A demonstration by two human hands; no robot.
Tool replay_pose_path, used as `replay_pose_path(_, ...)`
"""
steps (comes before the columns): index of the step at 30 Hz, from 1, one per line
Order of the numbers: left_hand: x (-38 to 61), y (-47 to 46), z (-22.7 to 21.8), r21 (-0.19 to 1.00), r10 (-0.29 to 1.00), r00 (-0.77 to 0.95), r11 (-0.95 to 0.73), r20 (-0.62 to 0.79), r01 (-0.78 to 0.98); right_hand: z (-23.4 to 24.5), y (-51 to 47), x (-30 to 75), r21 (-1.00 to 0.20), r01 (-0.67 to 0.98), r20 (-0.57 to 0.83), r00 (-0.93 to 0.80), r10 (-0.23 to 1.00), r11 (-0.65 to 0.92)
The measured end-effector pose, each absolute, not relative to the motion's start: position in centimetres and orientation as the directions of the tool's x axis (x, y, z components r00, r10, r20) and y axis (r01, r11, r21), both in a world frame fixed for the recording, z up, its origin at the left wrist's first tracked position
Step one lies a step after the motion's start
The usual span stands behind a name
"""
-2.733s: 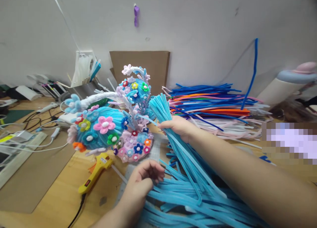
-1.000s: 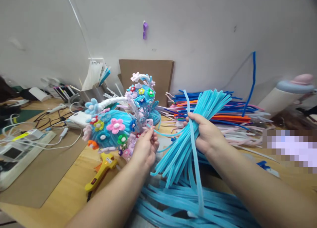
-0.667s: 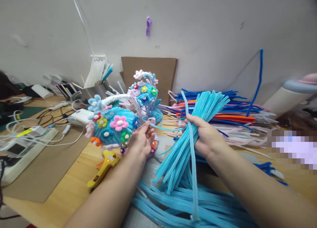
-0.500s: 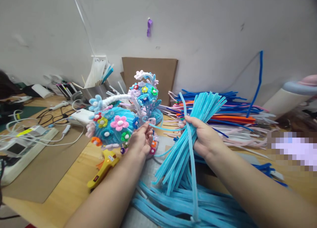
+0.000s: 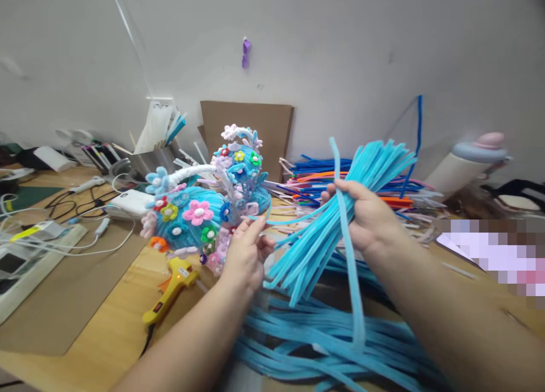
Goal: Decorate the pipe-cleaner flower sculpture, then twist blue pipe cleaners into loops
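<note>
The right hand (image 5: 368, 216) grips a bundle of light-blue pipe cleaners (image 5: 323, 239) at its middle, raised above the desk (image 5: 106, 329) and tilted, tips fanning toward 2 o'clock. The left hand (image 5: 247, 253) pinches a single light-blue strand (image 5: 293, 219) that runs across to the bundle. Just at 10 o'clock of the left hand stands a flower-covered pipe-cleaner ornament (image 5: 200, 210), with a yellow glue gun (image 5: 170, 290) lying at 8 o'clock. More loose light-blue stems (image 5: 315, 346) sprawl at 6 o'clock; a multicoloured pile (image 5: 340, 179) lies behind, before a cardboard sheet (image 5: 247, 125).
</note>
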State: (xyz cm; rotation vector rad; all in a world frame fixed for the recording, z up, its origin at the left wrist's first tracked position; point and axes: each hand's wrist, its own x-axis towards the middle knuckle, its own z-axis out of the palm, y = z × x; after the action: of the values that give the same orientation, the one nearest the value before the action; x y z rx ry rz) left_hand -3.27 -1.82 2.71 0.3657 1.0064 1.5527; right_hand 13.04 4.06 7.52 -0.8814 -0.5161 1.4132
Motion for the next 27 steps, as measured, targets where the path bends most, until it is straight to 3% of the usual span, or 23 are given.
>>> replay_pose_path(3,-1.7,-4.3,4.2,0.884,0.994,-0.091,0.018,-0.068,-0.468,11.4,3.1,15.6,-0.769,-0.639,-0.14,0.203,0.969,0.023)
replay_pose_path(6,-0.6,-6.1,5.8,0.966,0.999,0.039,-0.012,0.023,-0.258,14.8,1.1,18.2,-0.752,-0.623,0.066,0.251,0.966,0.214)
replay_pose_path(10,0.3,-7.6,7.3,0.979,0.991,-0.058,-0.129,0.121,-0.159,16.9,-2.1,21.3,-0.729,-0.583,0.288,0.215,0.933,0.359)
replay_pose_path(13,1.2,-8.9,8.0,0.969,0.964,-0.165,-0.227,0.209,-0.101,16.7,-4.4,22.7,-0.73,-0.562,0.36,0.167,0.918,0.388)
replay_pose_path(15,2.2,-10.2,8.7,0.957,0.947,-0.161,-0.288,0.277,-0.046,16.1,-5.9,23.1,-0.752,-0.56,0.35,0.107,0.93,0.348)
replay_pose_path(17,3.7,-11.8,9.6,0.947,0.946,-0.039,-0.322,0.323,0.014,15.3,-7.5,22.8,-0.778,-0.567,0.284,0.066,0.956,0.27)
replay_pose_path(21,7.1,-14.7,11.2,0.873,0.89,0.252,-0.436,0.381,0.22,13.5,-10.6,21.1,-0.76,-0.598,0.148,0.222,0.964,0.255)
replay_pose_path(24,8.7,-15.3,11.4,0.75,0.834,0.28,-0.551,0.476,0.366,12.6,-12.0,20.1,-0.727,-0.589,0.162,0.353,0.922,0.353)
replay_pose_path(27,8.0,-14.9,11.3,0.819,0.876,0.271,-0.474,0.4,0.323,12.7,-12.6,20.7,-0.729,-0.586,0.152,0.363,0.919,0.352)
